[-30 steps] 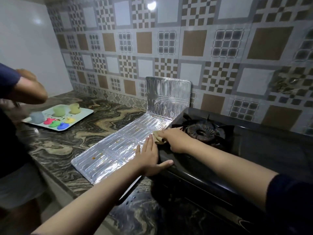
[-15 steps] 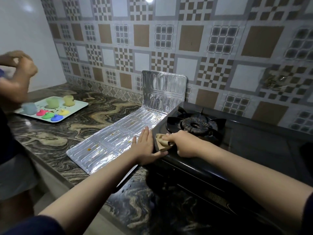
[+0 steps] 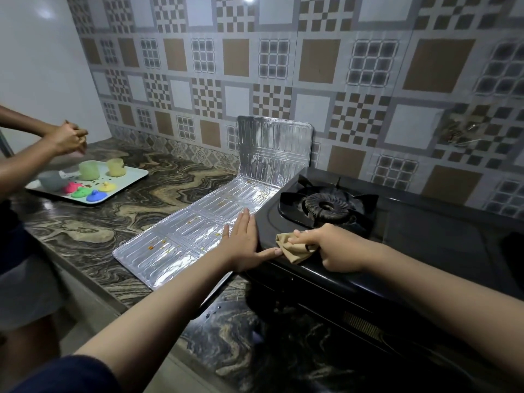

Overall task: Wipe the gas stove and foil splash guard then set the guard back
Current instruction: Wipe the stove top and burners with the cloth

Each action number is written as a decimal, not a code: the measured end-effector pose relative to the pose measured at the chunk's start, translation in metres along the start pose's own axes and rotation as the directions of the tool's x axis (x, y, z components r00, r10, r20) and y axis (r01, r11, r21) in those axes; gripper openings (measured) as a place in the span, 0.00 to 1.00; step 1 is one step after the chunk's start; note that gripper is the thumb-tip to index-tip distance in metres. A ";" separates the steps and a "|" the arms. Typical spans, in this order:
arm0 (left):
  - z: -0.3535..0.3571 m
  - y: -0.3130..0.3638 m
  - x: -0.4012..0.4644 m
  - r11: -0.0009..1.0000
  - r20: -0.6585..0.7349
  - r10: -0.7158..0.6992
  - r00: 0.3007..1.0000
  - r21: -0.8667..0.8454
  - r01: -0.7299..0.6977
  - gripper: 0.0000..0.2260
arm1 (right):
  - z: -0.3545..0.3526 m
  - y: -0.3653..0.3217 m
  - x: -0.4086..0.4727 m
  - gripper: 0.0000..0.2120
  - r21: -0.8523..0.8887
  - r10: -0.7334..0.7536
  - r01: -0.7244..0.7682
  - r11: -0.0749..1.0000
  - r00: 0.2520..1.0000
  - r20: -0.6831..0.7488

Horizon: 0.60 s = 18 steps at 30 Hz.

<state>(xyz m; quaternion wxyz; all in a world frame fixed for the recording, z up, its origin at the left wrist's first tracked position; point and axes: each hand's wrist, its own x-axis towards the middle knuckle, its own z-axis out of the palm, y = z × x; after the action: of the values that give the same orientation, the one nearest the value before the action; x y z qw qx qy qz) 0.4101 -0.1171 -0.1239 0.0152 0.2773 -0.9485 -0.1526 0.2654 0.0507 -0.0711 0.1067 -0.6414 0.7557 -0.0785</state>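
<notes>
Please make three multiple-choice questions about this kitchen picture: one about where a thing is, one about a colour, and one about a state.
1. Where is the cloth?
A. on the tray
B. on the stove's front left corner
C. on the foil guard

2. What colour is the stove?
A. white
B. silver
C. black

3. How is the left hand?
A. flat on the foil guard
B. gripping the cloth
C. raised in the air

Answers: 1 B, the right hand holds it there; 2 C, its top is dark black; 3 A, its fingers lie straight on the foil.
</notes>
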 end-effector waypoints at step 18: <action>0.000 -0.001 -0.003 1.000 0.007 -0.021 1.000 -0.014 0.021 0.54 | -0.001 0.021 -0.035 0.36 0.061 -0.028 0.029 0.998 1.000 -0.001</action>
<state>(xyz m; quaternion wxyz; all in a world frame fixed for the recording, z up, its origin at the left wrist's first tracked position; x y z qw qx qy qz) 0.4130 -0.1168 -0.1236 0.0124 0.2865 -0.9445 -0.1601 0.2505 0.0883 -0.0737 0.1248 -0.6485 0.7438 -0.1029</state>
